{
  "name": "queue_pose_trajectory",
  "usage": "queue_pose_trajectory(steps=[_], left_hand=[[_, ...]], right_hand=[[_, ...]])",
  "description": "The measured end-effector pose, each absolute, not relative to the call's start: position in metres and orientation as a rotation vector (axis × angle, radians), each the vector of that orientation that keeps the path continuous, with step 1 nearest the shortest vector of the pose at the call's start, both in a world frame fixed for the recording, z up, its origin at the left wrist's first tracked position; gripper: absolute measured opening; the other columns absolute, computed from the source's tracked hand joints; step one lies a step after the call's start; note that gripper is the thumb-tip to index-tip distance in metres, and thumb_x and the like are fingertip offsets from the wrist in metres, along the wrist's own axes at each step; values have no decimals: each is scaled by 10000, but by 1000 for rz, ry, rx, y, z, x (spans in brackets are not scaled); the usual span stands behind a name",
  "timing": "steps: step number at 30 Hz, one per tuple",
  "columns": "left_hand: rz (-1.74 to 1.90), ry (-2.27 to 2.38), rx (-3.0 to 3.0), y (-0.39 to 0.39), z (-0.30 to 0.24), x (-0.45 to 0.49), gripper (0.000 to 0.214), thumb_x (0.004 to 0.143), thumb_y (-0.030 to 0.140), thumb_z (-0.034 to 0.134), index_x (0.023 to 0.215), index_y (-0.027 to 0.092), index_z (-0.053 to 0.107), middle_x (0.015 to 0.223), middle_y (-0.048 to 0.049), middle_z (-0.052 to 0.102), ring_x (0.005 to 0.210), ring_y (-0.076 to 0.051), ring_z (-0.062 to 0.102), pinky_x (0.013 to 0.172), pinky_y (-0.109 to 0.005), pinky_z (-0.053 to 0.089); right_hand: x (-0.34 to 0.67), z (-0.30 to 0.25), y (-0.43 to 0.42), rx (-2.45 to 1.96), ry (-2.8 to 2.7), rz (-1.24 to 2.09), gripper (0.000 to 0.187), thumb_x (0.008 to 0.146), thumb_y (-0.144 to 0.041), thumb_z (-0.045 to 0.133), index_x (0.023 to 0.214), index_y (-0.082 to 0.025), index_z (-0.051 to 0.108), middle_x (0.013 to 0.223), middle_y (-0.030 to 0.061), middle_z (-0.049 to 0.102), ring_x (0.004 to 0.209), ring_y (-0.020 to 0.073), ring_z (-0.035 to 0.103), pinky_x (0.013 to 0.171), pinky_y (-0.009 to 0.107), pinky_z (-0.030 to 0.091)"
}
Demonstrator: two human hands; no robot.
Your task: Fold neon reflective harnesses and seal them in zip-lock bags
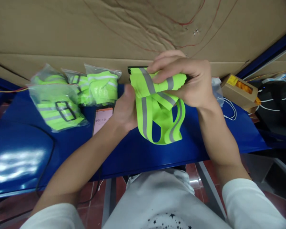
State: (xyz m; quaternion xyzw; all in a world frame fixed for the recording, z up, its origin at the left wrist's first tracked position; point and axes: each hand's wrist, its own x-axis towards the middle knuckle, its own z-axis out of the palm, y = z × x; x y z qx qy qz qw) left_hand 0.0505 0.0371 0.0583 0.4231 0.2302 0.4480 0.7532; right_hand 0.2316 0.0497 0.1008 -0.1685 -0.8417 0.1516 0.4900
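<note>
Both hands hold a neon-yellow reflective strap (145, 119) with grey stripes above the blue table. Its upper part is gathered into a folded bundle, with loops hanging down below. My right hand (188, 76) is closed on the bundle's right end, fingers over the top and thumb beneath. At the left end, my left hand (126, 109) grips the folds; its thumb shows, while most of its fingers are hidden behind the strap. A bit of black edging shows at the bundle's upper left corner.
Several clear plastic bags (59, 109) of similar yellow straps lie at the back left. A phone (103, 120) rests beside my left forearm. To the right are a cardboard box (239, 90) and a coiled white cable (231, 109). Cardboard (62, 35) lines the back wall.
</note>
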Motion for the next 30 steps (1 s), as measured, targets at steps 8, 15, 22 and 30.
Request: queue_pose_trajectory(steps=[8, 15, 22, 30], left_hand=[[981, 421, 1055, 38, 65, 42, 286, 719, 253, 778, 997, 202, 739, 988, -37, 798, 1127, -374, 734, 1007, -513, 599], [1098, 506, 1112, 38, 72, 43, 474, 531, 96, 810, 966, 267, 733, 957, 16, 802, 1101, -343, 744, 928, -447, 618], [1137, 495, 1088, 31, 69, 47, 339, 602, 193, 768, 916, 305, 708, 925, 17, 787, 1111, -349, 737, 907, -474, 622], [1446, 368, 1380, 36, 79, 43, 446, 610, 234, 879, 1004, 349, 705, 1267, 34, 702, 1341, -298, 587, 1136, -444, 486]], right_hand=[[247, 117, 40, -408, -2331, 593, 235, 885, -317, 711, 1104, -231, 722, 1413, -18, 630, 1518, 223, 406, 1341, 438, 182], [241, 106, 41, -666, -1946, 843, 550, 907, -347, 752, 1403, -195, 568, 1474, 9, 579, 1456, 209, 490, 1274, 402, 368], [230, 104, 38, -765, -1929, 897, 524, 824, -351, 828, 1318, -310, 655, 1381, -71, 675, 1333, 210, 619, 1193, 360, 495], [212, 101, 26, -618, -1626, 1328, 778, 855, -383, 780, 1520, -331, 379, 1551, -35, 516, 1381, 217, 573, 1166, 366, 524]])
